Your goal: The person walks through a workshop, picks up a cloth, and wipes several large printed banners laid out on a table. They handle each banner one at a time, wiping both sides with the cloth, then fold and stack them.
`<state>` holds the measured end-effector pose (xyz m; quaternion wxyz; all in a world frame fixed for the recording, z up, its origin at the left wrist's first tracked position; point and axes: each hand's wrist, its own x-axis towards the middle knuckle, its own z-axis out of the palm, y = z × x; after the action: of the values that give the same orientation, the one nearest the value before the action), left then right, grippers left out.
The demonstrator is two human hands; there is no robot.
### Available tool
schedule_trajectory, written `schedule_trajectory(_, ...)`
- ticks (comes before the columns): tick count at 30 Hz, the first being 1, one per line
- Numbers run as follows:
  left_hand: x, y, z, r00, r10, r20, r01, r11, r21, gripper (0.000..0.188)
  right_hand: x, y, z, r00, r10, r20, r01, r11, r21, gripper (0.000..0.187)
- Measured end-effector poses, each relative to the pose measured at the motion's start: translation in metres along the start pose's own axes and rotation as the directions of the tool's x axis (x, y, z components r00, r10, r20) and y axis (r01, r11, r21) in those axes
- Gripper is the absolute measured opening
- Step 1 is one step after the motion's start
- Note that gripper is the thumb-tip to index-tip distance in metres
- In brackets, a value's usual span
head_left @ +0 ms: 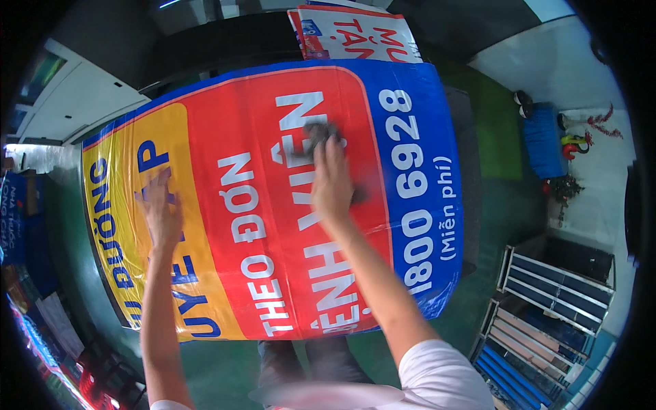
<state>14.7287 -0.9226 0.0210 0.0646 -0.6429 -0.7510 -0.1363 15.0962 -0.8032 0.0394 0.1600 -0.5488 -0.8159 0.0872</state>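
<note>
A large glossy banner (273, 212) in yellow, red and blue, printed with big letters and digits, is spread over a table in front of me. My right hand (332, 184) presses a dark grey cloth (321, 133) onto the red part, and motion blurs both. A dark patch shows beside the wrist; I cannot tell whether it is more of the cloth. On the yellow part at the left, my left hand (162, 212) lies with its fingers stretched out, somewhat blurred, holding nothing.
Red-and-white printed sheets (362, 34) lie beyond the banner's far edge. A white cabinet (75, 89) stands at far left. To the right are metal-framed racks (557, 287), blue tubes (509, 376) and a blue-covered object (544, 140) near a plant.
</note>
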Motion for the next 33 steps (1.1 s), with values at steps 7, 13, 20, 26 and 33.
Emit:
schedule_trajectory(7, 0.026, 0.063, 0.021, 0.987, 0.027, 0.157, -0.037, 0.997, 0.060, 0.050, -0.062, -0.041, 0.047, 0.991, -0.120, -0.055, 0.132, 0.926, 0.354, 0.058)
schedule_trajectory(13, 0.034, 0.055, 0.025, 0.986, 0.034, 0.162, -0.042, 0.998, 0.049, 0.051, 0.164, -0.075, 0.081, 0.799, -0.545, -0.253, 0.582, 0.807, 0.099, 0.048)
schedule_trajectory(20, 0.040, 0.052, 0.032, 0.985, 0.020, 0.169, -0.035, 0.996, 0.084, 0.050, 0.208, 0.230, -0.030, 0.916, 0.288, -0.279, -0.361, 0.896, -0.260, 0.041)
schedule_trajectory(26, 0.042, 0.050, 0.033, 0.986, 0.014, 0.166, -0.031, 0.995, 0.098, 0.050, 0.197, 0.251, -0.015, 0.723, 0.242, -0.647, -0.412, 0.902, -0.124, 0.033)
schedule_trajectory(33, 0.046, 0.047, 0.037, 0.988, 0.044, 0.145, -0.059, 0.993, 0.098, 0.050, 0.009, 0.035, -0.018, 0.943, -0.276, 0.184, 0.213, 0.930, 0.301, 0.058)
